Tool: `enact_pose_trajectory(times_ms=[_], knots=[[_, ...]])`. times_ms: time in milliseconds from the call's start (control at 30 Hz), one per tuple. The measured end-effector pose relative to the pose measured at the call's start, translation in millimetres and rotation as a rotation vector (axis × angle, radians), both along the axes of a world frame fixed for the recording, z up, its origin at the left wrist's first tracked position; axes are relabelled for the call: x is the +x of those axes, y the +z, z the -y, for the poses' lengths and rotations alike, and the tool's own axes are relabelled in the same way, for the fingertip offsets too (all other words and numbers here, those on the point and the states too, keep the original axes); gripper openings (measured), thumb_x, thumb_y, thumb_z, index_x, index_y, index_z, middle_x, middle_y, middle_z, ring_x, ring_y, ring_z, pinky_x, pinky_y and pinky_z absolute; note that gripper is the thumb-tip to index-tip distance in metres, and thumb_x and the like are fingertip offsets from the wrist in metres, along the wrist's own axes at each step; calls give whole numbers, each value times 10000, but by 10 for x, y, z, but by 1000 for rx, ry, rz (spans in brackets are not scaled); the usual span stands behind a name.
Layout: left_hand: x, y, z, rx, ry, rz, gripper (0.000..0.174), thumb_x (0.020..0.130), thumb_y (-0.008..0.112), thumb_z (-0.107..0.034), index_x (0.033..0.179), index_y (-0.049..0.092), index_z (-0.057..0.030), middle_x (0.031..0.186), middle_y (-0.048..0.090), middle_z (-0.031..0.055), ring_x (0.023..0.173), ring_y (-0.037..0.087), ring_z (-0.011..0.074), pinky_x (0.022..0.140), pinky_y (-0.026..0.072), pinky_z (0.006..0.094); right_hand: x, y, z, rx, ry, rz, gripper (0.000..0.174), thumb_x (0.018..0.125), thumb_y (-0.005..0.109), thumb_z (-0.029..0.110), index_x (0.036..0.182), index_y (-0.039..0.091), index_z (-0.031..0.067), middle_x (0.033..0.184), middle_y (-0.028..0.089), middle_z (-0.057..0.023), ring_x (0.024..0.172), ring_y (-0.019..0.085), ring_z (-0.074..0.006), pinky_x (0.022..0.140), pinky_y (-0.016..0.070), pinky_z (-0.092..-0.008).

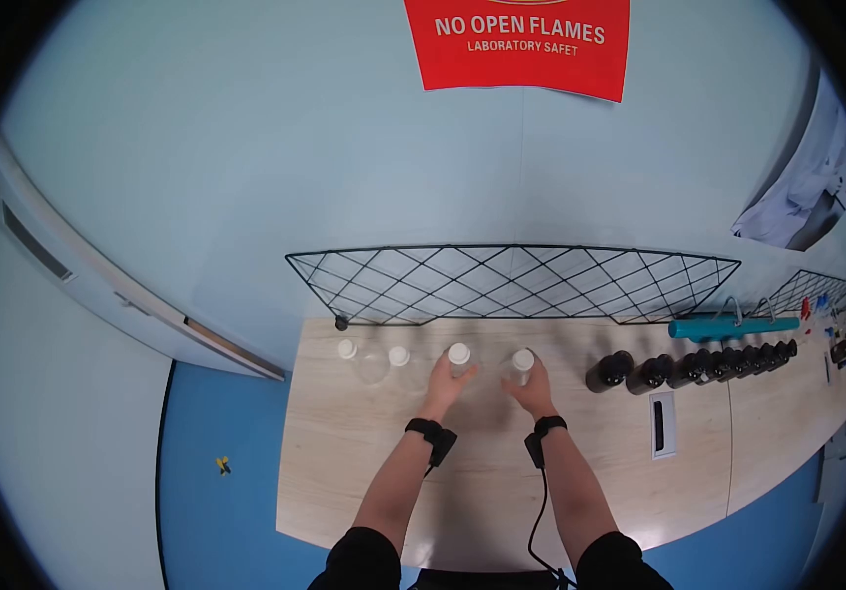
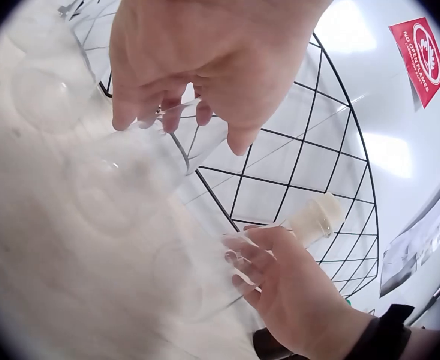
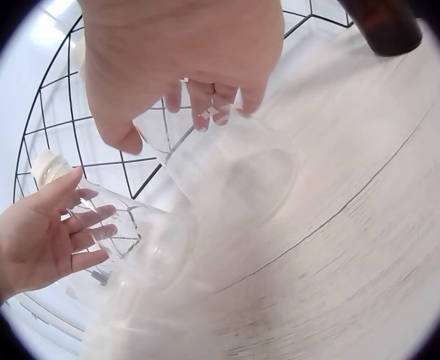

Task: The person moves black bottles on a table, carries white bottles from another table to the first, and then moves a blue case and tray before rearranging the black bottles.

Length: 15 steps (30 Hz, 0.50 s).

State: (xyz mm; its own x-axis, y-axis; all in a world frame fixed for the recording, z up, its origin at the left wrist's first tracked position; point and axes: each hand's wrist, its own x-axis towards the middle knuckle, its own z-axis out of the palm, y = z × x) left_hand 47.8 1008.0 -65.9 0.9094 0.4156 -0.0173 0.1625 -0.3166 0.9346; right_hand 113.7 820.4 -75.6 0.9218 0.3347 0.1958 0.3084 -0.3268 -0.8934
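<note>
Pale wooden table (image 1: 364, 492) below me, one red sign (image 1: 521, 64) on the wall, and I'm counting four clear, white-capped flasks! The first flask (image 1: 347, 349) and second flask (image 1: 398, 357) stand over on the left. My left hand (image 1: 446, 387) has fingers and thumb curled round the third flask (image 1: 458, 353); my right hand (image 1: 534, 389) grips the fourth flask (image 1: 522, 360), the two held apart, just in front of one long wire grid (image 1: 512, 281). Off right, one teal object (image 1: 708, 327) behind a row of dark bottles (image 1: 609, 372), too crowded for me to count surely!
</note>
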Motion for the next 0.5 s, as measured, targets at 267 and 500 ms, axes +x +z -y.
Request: enact_pose_trajectory(times_ms=[267,500], knots=[[-560,9,113,-101,2,-115,962,664,725,-360,1320,188,95,1267,391,282,1197,390,340,981,321,347,-357,-102,134,-258,-152,-222,809,620,732,231,1291,335,17,1184,496,-186,1082,486,-321,921,397,-365],[-1828,-262,40,315,-325,-246,553,802,576,-288,1235,408,12,1291,388,215,1206,348,356,1007,293,394,-400,-158,190,-421,-183,-279,756,663,697,270,1289,344,34,1211,475,-194,1110,465,-321,916,398,-367]])
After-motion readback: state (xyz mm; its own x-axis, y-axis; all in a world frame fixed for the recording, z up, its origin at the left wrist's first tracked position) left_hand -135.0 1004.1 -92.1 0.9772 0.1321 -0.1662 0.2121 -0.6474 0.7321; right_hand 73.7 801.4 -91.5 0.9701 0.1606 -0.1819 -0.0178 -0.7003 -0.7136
